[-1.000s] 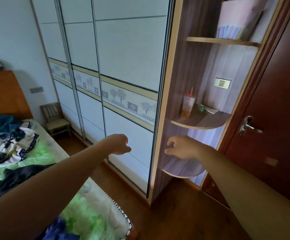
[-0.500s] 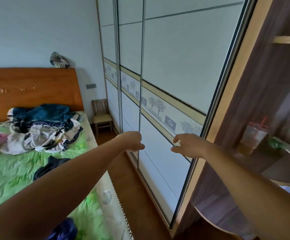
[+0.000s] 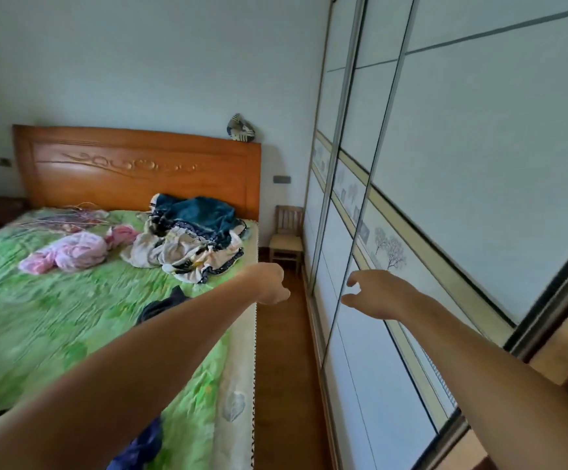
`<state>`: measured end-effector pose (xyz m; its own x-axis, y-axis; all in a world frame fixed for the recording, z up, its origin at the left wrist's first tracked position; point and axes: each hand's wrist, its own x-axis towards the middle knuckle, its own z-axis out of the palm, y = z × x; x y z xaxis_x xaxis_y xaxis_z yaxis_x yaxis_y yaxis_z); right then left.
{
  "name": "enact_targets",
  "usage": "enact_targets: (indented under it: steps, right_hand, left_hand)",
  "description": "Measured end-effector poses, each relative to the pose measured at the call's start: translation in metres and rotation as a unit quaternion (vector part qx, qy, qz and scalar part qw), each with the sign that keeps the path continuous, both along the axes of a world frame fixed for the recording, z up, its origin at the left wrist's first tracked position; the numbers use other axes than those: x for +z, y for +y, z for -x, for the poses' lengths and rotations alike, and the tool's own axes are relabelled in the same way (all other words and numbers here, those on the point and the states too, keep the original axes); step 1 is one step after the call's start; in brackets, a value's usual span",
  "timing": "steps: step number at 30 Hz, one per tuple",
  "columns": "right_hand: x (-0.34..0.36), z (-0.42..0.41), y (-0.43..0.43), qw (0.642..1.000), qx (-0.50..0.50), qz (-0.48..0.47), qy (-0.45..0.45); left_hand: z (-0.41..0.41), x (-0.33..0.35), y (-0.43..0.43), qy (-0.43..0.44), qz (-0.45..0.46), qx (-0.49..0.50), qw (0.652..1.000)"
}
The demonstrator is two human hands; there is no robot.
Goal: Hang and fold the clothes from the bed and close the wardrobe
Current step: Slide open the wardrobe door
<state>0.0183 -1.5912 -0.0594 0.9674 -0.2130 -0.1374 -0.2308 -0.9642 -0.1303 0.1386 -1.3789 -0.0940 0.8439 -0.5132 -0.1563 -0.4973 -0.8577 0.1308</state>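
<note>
Clothes heap on bed; left grip curled, empty; right grip loosely spread, empty.

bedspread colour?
The bedspread is bright green with a paler leafy print, seen in the head view.

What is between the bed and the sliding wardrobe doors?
In the head view, a strip of wooden floor separates bed and wardrobe doors; a small wooden chair stands at its far end.

Your bed wears a green cover. On it you have a pink garment, a heap of blue and cream clothes near the headboard, and a dark garment by the right edge.
</note>
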Motion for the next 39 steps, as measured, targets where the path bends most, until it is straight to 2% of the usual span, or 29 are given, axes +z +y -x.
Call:
enact_targets:
  steps: [5,11,19,28,33,39]
  right_hand:
    - [-0.005,-0.048,-0.004,0.999,0.051,-0.004,-0.003]
    - [-0.002,-0.118,-0.021,0.997,0.071,-0.010,0.002]
    - [-0.003,-0.279,-0.047,0.996,0.085,0.020,0.002]
    - [0.000,-0.444,-0.080,0.999,0.039,-0.003,-0.007]
    - [-0.002,-0.472,-0.108,1.000,0.009,0.002,-0.002]
    - [-0.002,-0.471,-0.141,0.999,-0.051,0.019,-0.006]
  left_hand:
    - [-0.025,0.001,0.006,0.007,-0.005,0.062,0.998]
    - [-0.079,-0.002,-0.012,0.014,-0.017,0.086,0.996]
    - [-0.233,0.002,-0.035,0.016,-0.014,0.088,0.996]
    - [-0.431,0.022,-0.067,0.006,-0.010,0.053,0.999]
    - [-0.487,0.018,-0.112,0.012,-0.029,-0.010,0.999]
    - [-0.508,0.010,-0.169,-0.001,-0.009,-0.092,0.996]
